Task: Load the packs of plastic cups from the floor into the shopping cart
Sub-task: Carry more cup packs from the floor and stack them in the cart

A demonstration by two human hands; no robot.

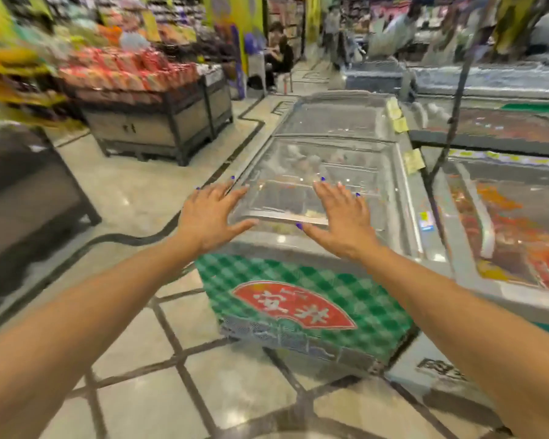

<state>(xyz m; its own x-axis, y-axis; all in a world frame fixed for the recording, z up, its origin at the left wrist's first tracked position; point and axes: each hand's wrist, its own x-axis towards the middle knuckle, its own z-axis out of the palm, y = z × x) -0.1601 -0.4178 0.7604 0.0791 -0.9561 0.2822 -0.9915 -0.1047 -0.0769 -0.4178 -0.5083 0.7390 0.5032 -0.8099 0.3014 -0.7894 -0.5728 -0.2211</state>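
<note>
Both arms reach out over the chest freezer (pixel 327 172), left hand (pixel 211 213) and right hand (pixel 339 217) spread flat, each grip wide and holding nothing. My read: palms hover above the freezer's glass lid to steady or signal, not to grasp. No packs of plastic cups show anywhere near the freezer, and no shopping cart either. The produce stand (pixel 146 99) left of the freezer is smeared with blur; the floor (pixel 159 391) beside it shows only tiles.

Glass-topped chest freezers (pixel 330 160) line a glossy tiled floor (pixel 133 191) beside stocked shelves (pixel 133 74).
</note>
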